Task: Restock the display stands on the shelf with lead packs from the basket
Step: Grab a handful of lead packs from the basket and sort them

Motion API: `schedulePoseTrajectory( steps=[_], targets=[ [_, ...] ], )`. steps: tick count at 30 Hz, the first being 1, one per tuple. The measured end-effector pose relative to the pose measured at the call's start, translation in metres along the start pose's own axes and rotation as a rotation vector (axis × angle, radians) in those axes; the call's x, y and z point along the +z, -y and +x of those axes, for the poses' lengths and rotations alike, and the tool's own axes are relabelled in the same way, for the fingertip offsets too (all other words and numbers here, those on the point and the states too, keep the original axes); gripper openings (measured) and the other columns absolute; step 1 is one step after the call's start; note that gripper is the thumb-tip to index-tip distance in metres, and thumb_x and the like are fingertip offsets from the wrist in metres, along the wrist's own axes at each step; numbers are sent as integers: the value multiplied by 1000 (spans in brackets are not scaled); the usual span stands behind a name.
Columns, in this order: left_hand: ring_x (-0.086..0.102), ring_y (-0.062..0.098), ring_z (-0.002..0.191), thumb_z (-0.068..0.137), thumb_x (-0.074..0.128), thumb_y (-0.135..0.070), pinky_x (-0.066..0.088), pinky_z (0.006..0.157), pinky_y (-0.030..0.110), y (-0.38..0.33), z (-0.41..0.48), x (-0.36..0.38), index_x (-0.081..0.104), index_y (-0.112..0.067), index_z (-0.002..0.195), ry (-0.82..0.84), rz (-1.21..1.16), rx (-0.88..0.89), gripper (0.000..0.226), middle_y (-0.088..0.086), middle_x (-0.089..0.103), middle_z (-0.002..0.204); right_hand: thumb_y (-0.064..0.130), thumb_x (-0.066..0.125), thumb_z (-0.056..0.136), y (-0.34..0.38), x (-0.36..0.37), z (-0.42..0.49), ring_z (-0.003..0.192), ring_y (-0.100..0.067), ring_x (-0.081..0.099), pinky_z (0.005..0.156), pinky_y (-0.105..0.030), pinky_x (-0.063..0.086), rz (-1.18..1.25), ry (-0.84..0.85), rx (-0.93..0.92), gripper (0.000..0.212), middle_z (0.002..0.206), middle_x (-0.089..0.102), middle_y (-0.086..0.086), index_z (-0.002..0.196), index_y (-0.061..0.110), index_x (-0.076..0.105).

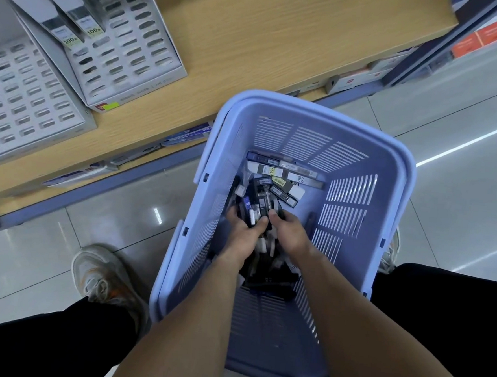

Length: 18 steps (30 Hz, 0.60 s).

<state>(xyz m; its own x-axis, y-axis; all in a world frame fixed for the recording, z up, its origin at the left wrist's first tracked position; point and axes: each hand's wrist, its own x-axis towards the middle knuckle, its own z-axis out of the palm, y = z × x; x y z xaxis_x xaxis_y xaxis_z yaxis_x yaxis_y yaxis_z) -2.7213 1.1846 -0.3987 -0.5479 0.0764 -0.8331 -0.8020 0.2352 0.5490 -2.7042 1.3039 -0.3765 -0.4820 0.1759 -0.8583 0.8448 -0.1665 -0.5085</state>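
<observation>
A lavender plastic basket [367,196] stands on the floor between my legs. Several black and white lead packs [274,175] lie in its bottom. Both my hands reach down into it. My left hand [242,235] and my right hand [289,235] curl together round a bunch of lead packs [257,209] held between them. Two white display stands sit on the wooden shelf [251,41] at the upper left: the nearer display stand [27,102] and the farther display stand [130,50], each with rows of slots, some filled with dark packs.
The shelf's front edge carries price labels [186,135]. Boxes [355,79] sit on a lower shelf at the upper right. Glossy tiled floor [465,144] surrounds the basket. My shoe [102,278] rests left of the basket.
</observation>
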Motion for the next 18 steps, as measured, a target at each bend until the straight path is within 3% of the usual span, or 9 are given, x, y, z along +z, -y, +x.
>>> schedulePoseTrajectory(
  steps=[3,5,8,11,13,18],
  targets=[
    [68,13,109,88,78,-23,52,99,34,0,-1,-2,48,-22,131,2,-56,-12,53,-3,72,117,31,46,106,0,0,-2,97,-35,70,85,-48,56,6,28,45,33,102,73,-18,114,4,64],
    [71,13,101,87,79,-20,54,96,36,-3,-5,-3,57,-24,116,-13,-119,-8,37,-2,74,108,28,48,105,0,0,-2,101,-30,70,91,-43,55,8,38,61,31,107,73,-15,115,3,65],
    [73,17,101,80,84,-28,55,99,44,-5,-4,-6,64,-20,119,-3,-188,-33,44,0,77,107,22,50,104,4,0,-4,101,-23,68,94,-39,53,1,60,52,24,109,71,-10,111,5,66],
    [74,19,99,77,84,-32,56,98,46,-6,-3,-10,72,-19,113,0,-170,-63,41,-1,79,102,21,52,102,5,0,-5,88,-28,67,84,-41,51,-154,52,6,26,93,70,-17,97,-1,66],
    [74,17,96,81,82,-28,57,97,44,-7,-3,-12,73,-19,111,-32,-126,-71,33,-3,79,99,24,54,101,6,0,-7,76,-23,59,72,-34,43,-324,53,-29,29,81,66,-17,90,-1,64],
    [74,15,90,81,82,-28,59,91,39,-13,-7,-12,76,-19,104,-50,-14,-69,26,-4,79,92,22,54,100,6,-2,-11,59,-14,46,59,-30,35,-487,88,-89,25,65,53,-1,80,9,56]
  ],
)
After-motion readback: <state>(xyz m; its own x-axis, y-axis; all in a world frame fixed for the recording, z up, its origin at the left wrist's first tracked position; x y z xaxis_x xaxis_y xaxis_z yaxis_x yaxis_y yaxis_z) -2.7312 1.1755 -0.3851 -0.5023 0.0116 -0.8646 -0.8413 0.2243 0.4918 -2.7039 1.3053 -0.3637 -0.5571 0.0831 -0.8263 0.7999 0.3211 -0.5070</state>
